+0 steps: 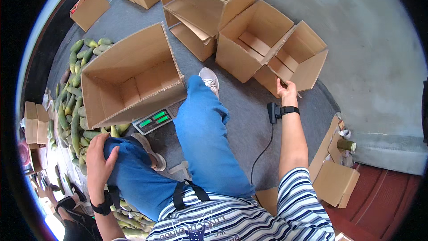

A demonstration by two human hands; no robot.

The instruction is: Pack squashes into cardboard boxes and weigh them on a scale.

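My right hand [286, 90] grips the near edge of an open, empty cardboard box [311, 68], its thumb and fingers at the rim. My left hand [100, 155] lies on my left knee and holds nothing. In front of me a large open cardboard box [133, 83] stands empty on a digital scale [153, 120] with green lit displays. A heap of long green and yellowish gourds or cucumbers [72, 100] lies to the left of it, partly hidden by the box.
Open cardboard boxes [245, 47] stand together ahead, some stacked [200, 6]. Two more boxes [89, 8] are farther off. A black cable with a plug [271, 113] hangs by my right wrist. Flattened cardboard [334, 180] lies at right. Another person [72, 207] is at lower left.
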